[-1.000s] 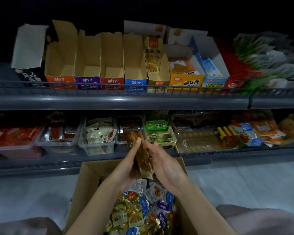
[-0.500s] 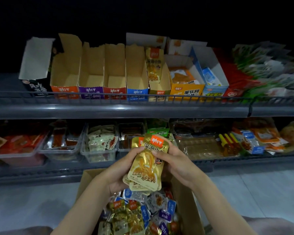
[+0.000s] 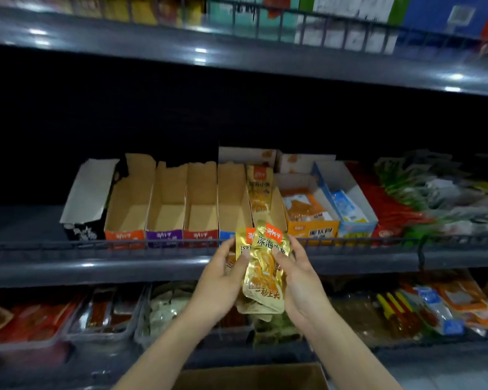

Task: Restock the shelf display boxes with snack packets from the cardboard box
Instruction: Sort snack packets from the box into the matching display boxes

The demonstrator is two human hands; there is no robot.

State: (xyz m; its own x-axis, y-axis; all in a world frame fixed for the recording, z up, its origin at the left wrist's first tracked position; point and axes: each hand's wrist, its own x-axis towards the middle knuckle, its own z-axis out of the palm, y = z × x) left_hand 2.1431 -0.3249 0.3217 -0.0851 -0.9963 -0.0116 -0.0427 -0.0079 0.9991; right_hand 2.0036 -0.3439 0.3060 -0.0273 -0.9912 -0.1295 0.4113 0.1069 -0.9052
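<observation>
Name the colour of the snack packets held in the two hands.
The snack packets are shiny gold with an orange top label; head view.

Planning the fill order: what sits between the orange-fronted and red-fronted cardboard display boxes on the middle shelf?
One purple-fronted cardboard display box, open-topped with no packets visible inside; the head view shows it.

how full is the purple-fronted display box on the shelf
Empty: the purple-fronted display box shows only its bare cardboard floor and back wall, with no packets inside.
</observation>
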